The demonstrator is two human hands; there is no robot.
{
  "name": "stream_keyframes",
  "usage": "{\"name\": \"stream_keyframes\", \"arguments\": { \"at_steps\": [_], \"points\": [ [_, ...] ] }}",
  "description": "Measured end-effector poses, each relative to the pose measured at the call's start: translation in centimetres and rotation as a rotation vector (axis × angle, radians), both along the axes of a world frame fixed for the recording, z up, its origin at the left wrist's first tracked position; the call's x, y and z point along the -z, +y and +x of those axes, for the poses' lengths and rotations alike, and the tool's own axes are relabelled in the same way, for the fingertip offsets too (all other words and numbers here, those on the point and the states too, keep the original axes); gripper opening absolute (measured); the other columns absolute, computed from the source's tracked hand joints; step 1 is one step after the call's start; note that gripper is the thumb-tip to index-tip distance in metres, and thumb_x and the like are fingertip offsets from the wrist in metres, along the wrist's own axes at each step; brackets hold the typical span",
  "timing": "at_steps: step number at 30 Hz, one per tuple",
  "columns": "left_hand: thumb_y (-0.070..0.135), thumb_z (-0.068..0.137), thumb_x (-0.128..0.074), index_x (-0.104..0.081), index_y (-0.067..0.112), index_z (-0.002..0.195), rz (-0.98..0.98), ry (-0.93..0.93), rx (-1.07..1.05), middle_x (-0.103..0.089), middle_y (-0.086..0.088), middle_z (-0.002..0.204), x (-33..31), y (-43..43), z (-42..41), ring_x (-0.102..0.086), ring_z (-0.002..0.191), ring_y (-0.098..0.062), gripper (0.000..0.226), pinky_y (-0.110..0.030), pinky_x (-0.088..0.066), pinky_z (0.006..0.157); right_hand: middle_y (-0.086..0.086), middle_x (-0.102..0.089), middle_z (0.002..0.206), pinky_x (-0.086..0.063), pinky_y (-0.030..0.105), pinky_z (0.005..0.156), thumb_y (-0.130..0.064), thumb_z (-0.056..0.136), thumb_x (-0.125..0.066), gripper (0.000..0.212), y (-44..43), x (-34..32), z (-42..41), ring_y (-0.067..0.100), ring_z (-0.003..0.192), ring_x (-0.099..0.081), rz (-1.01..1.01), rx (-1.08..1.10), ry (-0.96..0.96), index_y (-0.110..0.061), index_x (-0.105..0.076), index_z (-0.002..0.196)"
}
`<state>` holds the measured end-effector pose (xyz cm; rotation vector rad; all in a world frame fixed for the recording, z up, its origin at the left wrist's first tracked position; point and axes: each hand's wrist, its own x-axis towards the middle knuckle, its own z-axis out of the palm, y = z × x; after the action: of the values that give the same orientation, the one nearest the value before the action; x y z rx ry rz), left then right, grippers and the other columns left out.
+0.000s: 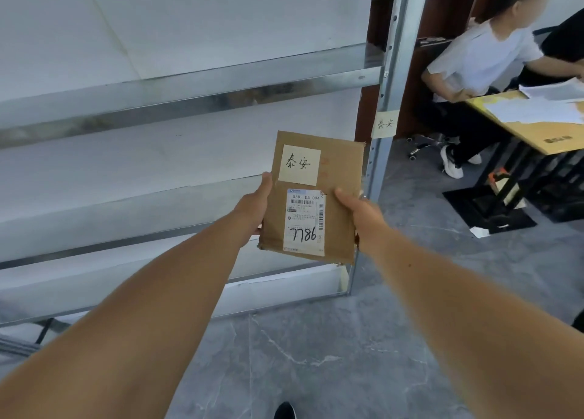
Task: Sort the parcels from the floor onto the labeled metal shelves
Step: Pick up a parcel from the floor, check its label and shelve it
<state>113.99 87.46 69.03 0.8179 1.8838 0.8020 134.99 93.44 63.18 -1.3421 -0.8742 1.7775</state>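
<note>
A flat brown cardboard parcel (339, 203) is held up in front of the metal shelves (189, 85). It bears a pale handwritten note at its top and a white shipping label marked 7786 below. My left hand (257, 205) grips its left edge with the thumb on the front. On the right edge my right hand (360, 213) grips the same way. A matching handwritten label (385, 124) is stuck on the shelf's right upright post, just right of and above the parcel. The shelf boards behind the parcel are white.
A person in a white shirt (483, 58) sits at a yellow desk (537, 134) with papers at the right. Black crates (505, 203) stand under the desk. A dark wooden bookcase (442, 8) is behind. Grey marbled floor (316, 355) lies below.
</note>
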Motion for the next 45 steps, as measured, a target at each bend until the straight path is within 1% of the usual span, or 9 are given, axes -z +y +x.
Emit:
{"name": "stream_keyframes", "arguments": {
  "at_steps": [9, 15, 18, 21, 29, 35, 37, 40, 45],
  "points": [
    [0.078, 0.103, -0.023, -0.071, 0.030, 0.130, -0.084, 0.143, 0.180, -0.079, -0.006, 0.117, 2.6, 6.9, -5.9, -0.073, 0.109, -0.033, 0.073, -0.047, -0.055, 0.103, 0.001, -0.066, 0.119, -0.054, 0.062, 0.106, -0.020, 0.083, -0.090, 0.077, 1.9, 2.9, -5.2, 0.034, 0.119, -0.066, -0.083, 0.046, -0.050, -0.031, -0.038, 0.137],
    [0.052, 0.109, -0.049, -0.036, 0.031, 0.140, -0.019, 0.231, 0.271, -0.072, -0.001, 0.103, 4.3, 10.7, -8.0, -0.073, 0.078, -0.021, 0.040, -0.025, -0.056, 0.046, 0.008, -0.066, 0.130, -0.060, 0.063, 0.095, -0.015, 0.075, -0.093, 0.101, 3.5, 4.6, -8.4, 0.035, 0.119, -0.067, -0.160, 0.109, -0.031, -0.023, -0.036, 0.159],
    [0.051, 0.105, -0.052, -0.032, 0.031, 0.152, -0.012, 0.482, 0.414, -0.072, -0.005, 0.125, 6.1, 12.7, -9.1, -0.072, 0.107, -0.029, 0.055, -0.044, -0.061, 0.092, 0.011, -0.063, 0.134, -0.060, 0.067, 0.092, -0.018, 0.068, -0.096, 0.099, 4.3, 5.0, -10.2, 0.040, 0.121, -0.064, -0.208, 0.164, -0.017, -0.021, -0.043, 0.151],
    [0.060, 0.103, -0.046, -0.029, 0.037, 0.163, -0.060, 0.772, 0.510, -0.048, -0.010, 0.156, 7.0, 14.4, -10.1, -0.043, 0.146, -0.036, 0.067, -0.052, -0.034, 0.120, 0.013, -0.061, 0.133, -0.059, 0.069, 0.092, -0.019, 0.078, -0.093, 0.075, 4.9, 5.3, -11.5, 0.042, 0.123, -0.061, -0.269, 0.201, -0.015, -0.017, -0.051, 0.140],
    [0.071, 0.103, -0.034, -0.011, 0.031, 0.171, -0.029, 0.999, 0.682, -0.030, -0.012, 0.168, 7.6, 16.8, -11.2, -0.029, 0.153, -0.036, 0.082, -0.052, -0.022, 0.123, 0.011, -0.061, 0.121, -0.062, 0.065, 0.087, -0.020, 0.079, -0.091, 0.066, 6.1, 5.8, -15.2, 0.034, 0.115, -0.063, -0.354, 0.323, 0.025, -0.017, -0.052, 0.133],
    [0.075, 0.102, -0.030, -0.025, 0.039, 0.167, 0.039, 1.043, 0.727, -0.001, -0.006, 0.181, 7.5, 17.3, -11.7, 0.001, 0.166, -0.030, 0.074, -0.059, -0.004, 0.128, 0.009, -0.057, 0.129, -0.063, 0.055, 0.072, -0.022, 0.081, -0.090, 0.079, 7.3, 4.7, -18.2, 0.031, 0.116, -0.058, -0.366, 0.391, 0.054, -0.019, -0.045, 0.145],
    [0.072, 0.103, -0.035, -0.042, 0.037, 0.160, 0.113, 1.083, 0.688, -0.012, -0.006, 0.178, 7.5, 17.2, -12.1, -0.012, 0.163, -0.030, 0.068, -0.056, -0.010, 0.126, 0.009, -0.057, 0.127, -0.060, 0.050, 0.059, -0.024, 0.081, -0.091, 0.082, 7.8, 4.5, -19.1, 0.031, 0.115, -0.058, -0.373, 0.407, 0.035, -0.019, -0.043, 0.148],
    [0.068, 0.101, -0.044, -0.061, 0.036, 0.147, 0.228, 1.032, 0.667, -0.038, 0.000, 0.163, 7.6, 16.9, -12.9, -0.031, 0.152, -0.027, 0.058, -0.051, -0.017, 0.126, 0.008, -0.060, 0.114, -0.065, 0.050, 0.070, -0.027, 0.080, -0.092, 0.080, 8.6, 4.5, -20.2, 0.028, 0.104, -0.063, -0.369, 0.424, 0.051, -0.016, -0.045, 0.144],
    [0.074, 0.099, -0.045, -0.052, 0.037, 0.154, 0.255, 1.015, 0.789, -0.041, 0.006, 0.166, 7.7, 16.5, -14.3, -0.029, 0.157, -0.020, 0.066, -0.055, -0.014, 0.129, 0.010, -0.064, 0.109, -0.068, 0.049, 0.078, -0.034, 0.080, -0.092, 0.065, 9.9, 4.8, -21.3, 0.029, 0.094, -0.069, -0.372, 0.432, 0.055, -0.015, -0.053, 0.128]
  ]
}}
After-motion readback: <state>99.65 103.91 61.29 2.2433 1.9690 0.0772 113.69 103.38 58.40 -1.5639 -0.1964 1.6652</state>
